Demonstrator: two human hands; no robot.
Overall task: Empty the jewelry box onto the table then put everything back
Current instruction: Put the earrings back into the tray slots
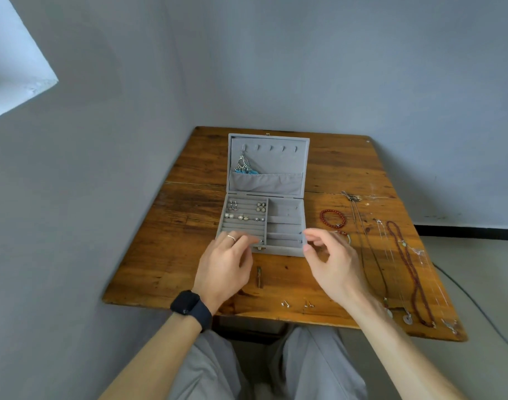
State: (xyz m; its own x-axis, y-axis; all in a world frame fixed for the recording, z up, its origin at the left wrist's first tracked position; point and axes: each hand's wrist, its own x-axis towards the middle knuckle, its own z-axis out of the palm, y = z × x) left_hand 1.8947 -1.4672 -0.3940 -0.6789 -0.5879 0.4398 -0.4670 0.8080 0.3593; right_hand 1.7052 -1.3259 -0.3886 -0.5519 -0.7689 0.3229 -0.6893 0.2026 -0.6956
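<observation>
The grey velvet box sits open mid-frame on the worktop, with earrings in its left rows. The left hand reaches its front row, fingers bunched; I cannot tell whether it pinches anything. The right hand hovers at the box's lower-right corner, loosely curled and empty.

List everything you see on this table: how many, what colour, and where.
table: one, brown wood, by wall
jewelry box: one, grey, open, table centre
earrings: several pairs, silvery, box's left rows
pendant: one, silver and blue, hanging in lid
bracelet: one, red beads, right of box
necklaces: several, dark red beads and thin chains, table's right side
studs: two pairs, silver, front edge
watch: one, black, left wrist
left hand: fingertips at box's front left rows
right hand: loosely curled, by box's front right corner
</observation>
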